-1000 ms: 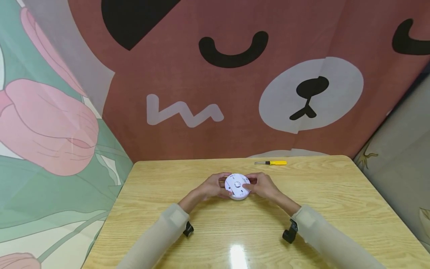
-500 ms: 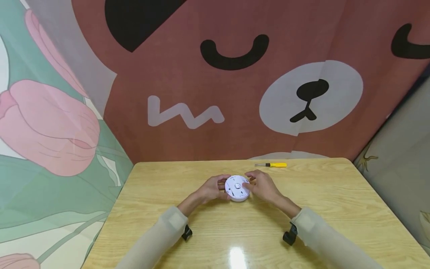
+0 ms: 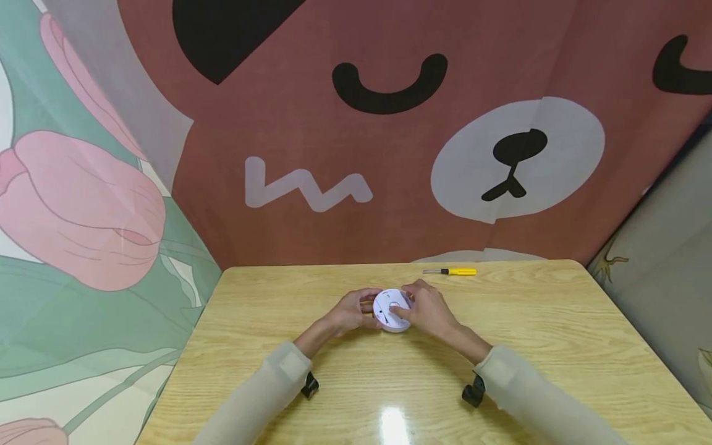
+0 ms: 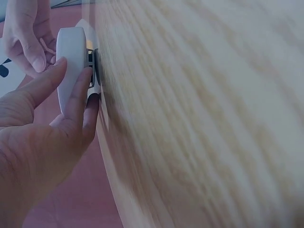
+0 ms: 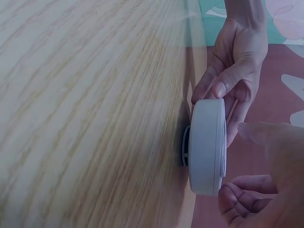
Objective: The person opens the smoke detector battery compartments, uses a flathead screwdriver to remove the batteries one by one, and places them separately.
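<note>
A white round smoke detector (image 3: 384,307), printed face up, is held low over the table, its dark slotted underside close to the wood. My left hand (image 3: 349,311) grips its left rim; in the left wrist view the thumb lies on the face side and the fingers curl under the edge (image 4: 76,71). My right hand (image 3: 429,310) is at the right side. Its thumb reaches over the middle of the face, a little apart from it in the right wrist view, while bent fingertips (image 5: 227,194) touch or nearly touch the rim. A thin pale strip by these fingers is unclear.
A yellow-handled screwdriver (image 3: 461,271) lies near the far edge of the wooden table (image 3: 267,290). Behind stands a printed bear cloth (image 3: 311,235), with a floral cloth (image 3: 83,210) at the left. Dark wrist cameras hang under both sleeves.
My right hand has slid inward over the disc, its thumb moving from the right rim to the middle of the face. The left hand keeps its grip on the smoke detector.
</note>
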`<action>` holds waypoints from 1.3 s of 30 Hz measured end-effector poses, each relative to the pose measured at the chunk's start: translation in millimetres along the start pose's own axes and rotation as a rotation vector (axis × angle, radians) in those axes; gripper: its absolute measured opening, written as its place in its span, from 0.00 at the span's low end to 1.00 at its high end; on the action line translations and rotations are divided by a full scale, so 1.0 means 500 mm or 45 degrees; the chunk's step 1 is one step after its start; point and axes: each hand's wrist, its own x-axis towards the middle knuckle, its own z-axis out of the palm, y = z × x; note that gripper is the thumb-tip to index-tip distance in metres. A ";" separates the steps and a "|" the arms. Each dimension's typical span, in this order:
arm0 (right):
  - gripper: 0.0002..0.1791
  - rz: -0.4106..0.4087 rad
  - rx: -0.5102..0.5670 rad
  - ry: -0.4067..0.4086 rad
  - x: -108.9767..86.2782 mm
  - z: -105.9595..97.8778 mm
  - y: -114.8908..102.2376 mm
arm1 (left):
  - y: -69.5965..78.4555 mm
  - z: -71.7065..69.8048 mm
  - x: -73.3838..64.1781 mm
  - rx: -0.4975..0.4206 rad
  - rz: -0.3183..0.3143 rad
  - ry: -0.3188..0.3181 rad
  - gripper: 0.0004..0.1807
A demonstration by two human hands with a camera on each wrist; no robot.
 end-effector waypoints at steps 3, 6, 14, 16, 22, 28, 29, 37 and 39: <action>0.23 -0.005 -0.016 -0.018 0.000 0.005 -0.005 | -0.001 0.000 0.000 -0.016 -0.009 0.006 0.43; 0.21 -0.017 -0.038 -0.013 0.001 0.009 -0.009 | -0.001 0.001 -0.001 -0.030 -0.018 0.013 0.43; 0.25 -0.042 -0.114 -0.009 0.004 0.018 -0.014 | -0.001 0.003 -0.002 -0.033 -0.034 0.026 0.42; 0.26 -0.039 -0.124 -0.009 0.004 0.019 -0.014 | -0.001 0.002 -0.002 -0.028 -0.035 0.025 0.41; 0.31 -0.038 -0.141 0.002 0.003 0.023 -0.017 | -0.003 0.001 -0.002 -0.026 -0.026 0.022 0.41; 0.30 -0.019 -0.166 -0.001 0.002 0.024 -0.023 | -0.004 0.003 -0.002 -0.022 -0.018 0.032 0.40; 0.30 -0.014 -0.168 0.000 0.001 0.025 -0.024 | -0.004 0.003 -0.002 -0.025 -0.021 0.034 0.40; 0.26 0.007 -0.170 0.002 0.003 0.023 -0.033 | -0.002 0.007 -0.005 -0.039 -0.040 0.060 0.41; 0.25 0.001 -0.174 0.000 0.004 0.023 -0.034 | -0.003 0.008 -0.006 -0.033 -0.040 0.070 0.41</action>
